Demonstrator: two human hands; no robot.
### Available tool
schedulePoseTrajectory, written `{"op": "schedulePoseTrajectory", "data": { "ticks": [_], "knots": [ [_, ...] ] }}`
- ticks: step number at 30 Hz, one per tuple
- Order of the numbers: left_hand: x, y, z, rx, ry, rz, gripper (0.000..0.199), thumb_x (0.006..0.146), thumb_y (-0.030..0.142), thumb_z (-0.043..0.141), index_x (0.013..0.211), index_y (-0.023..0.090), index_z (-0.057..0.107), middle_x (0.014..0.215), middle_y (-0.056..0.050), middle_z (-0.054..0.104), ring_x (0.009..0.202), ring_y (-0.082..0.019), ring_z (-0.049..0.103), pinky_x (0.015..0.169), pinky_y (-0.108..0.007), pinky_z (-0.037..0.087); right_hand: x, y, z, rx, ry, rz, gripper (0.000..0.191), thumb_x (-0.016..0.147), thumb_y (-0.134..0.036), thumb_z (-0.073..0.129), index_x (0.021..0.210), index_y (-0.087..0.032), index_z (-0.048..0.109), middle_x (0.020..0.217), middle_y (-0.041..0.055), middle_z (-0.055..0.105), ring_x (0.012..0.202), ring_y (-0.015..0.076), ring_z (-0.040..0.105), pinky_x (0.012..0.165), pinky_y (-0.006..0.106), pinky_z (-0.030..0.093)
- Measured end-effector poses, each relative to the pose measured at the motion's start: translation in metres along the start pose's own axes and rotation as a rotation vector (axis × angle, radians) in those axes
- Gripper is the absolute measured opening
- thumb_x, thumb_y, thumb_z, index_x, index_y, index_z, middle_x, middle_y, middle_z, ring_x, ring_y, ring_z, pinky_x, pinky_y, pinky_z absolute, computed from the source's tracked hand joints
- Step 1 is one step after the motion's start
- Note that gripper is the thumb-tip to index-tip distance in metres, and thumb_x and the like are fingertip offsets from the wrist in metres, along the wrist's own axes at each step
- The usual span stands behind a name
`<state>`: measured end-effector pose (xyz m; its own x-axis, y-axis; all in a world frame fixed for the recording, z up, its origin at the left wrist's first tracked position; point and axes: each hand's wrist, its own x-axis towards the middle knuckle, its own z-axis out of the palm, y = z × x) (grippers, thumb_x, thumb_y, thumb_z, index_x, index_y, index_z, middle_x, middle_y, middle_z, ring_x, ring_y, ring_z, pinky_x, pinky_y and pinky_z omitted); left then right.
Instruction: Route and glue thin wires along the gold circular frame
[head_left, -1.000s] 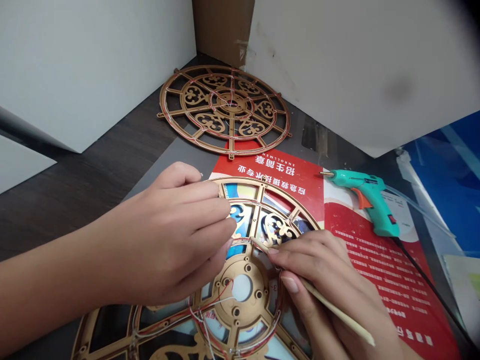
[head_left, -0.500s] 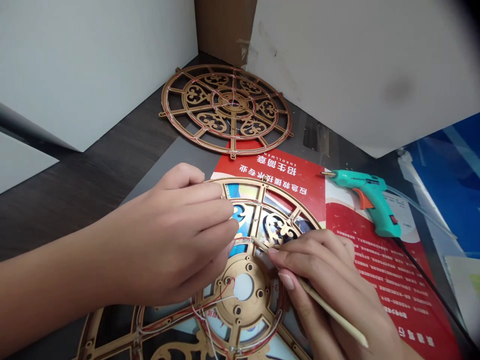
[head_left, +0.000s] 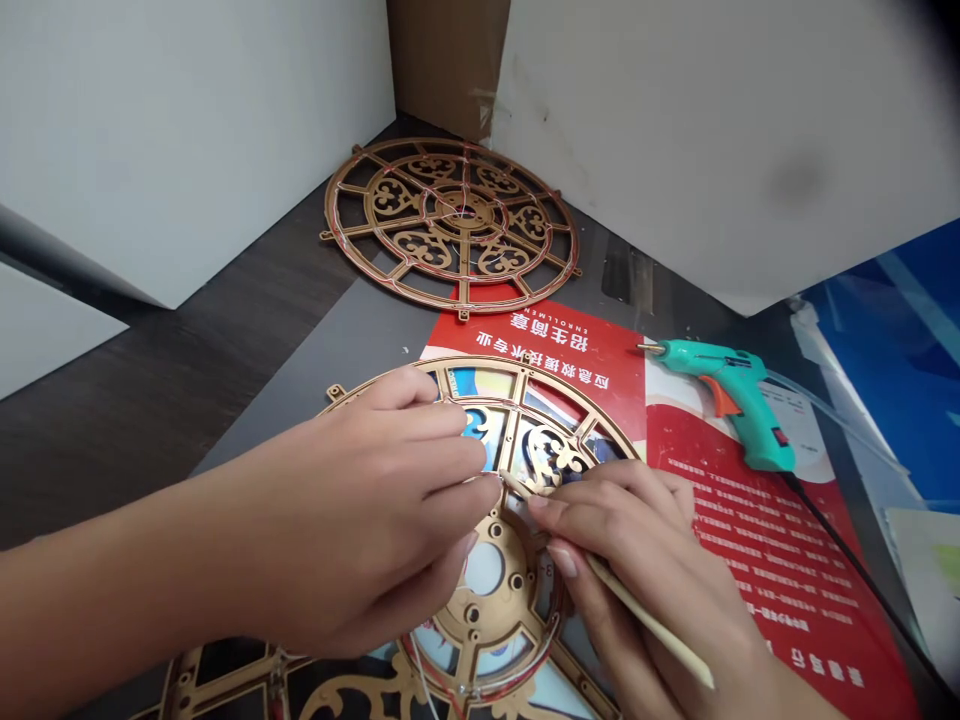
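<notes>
Pinching a wooden stick (head_left: 649, 625) in your right hand (head_left: 637, 570), you set its tip on the gold fretwork wheel (head_left: 480, 375) lying on the red poster (head_left: 570, 340). Your left fingers (head_left: 457, 425) sit on the wheel; their grip is unclear. Heavy pressure could snap the fretwork or drag the fine wires (head_left: 424, 680) loose.

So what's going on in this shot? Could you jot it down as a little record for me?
Left hand: left hand, fingertips on the wheel, grip unclear
Right hand: right hand, holding a thin wooden stick
Work piece: gold fretwork wheel, with thin wires
Nearby: second fretwork wheel; teal glue gun
Underneath: red printed poster
</notes>
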<state>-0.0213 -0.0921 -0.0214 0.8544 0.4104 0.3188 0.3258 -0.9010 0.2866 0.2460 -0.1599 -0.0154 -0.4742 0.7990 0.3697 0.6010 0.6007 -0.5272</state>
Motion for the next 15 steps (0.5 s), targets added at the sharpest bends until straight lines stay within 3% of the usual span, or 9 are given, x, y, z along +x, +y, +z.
{"op": "schedulePoseTrajectory", "data": {
  "ticks": [8, 15],
  "knots": [
    [-0.0037, 0.0042, 0.0013, -0.209, -0.026, -0.18, 0.011, 0.109, 0.023, 0.059, 0.104, 0.025, 0.069, 0.086, 0.004, 0.068, 0.08, -0.018, 0.061, 0.089, -0.044, 0.046, 0.0069, 0.0051, 0.0036, 0.106, 0.056, 0.063, 0.022, 0.106, -0.008, 0.066, 0.12, -0.022, 0.076, 0.103, 0.0035, 0.088, 0.093, 0.0194, 0.081, 0.081, 0.036, 0.065],
    [-0.0051, 0.0046, 0.0025, -0.227, 0.012, -0.167, 0.01, 0.108, 0.023, 0.059, 0.101, 0.025, 0.068, 0.085, 0.002, 0.069, 0.079, -0.019, 0.062, 0.088, -0.043, 0.047, 0.0074, 0.0062, 0.0041, 0.164, 0.118, 0.161, 0.016, 0.109, -0.014, 0.072, 0.116, -0.022, 0.085, 0.098, 0.0, 0.088, 0.089, 0.0156, 0.077, 0.076, 0.03, 0.065]
  ]
}}
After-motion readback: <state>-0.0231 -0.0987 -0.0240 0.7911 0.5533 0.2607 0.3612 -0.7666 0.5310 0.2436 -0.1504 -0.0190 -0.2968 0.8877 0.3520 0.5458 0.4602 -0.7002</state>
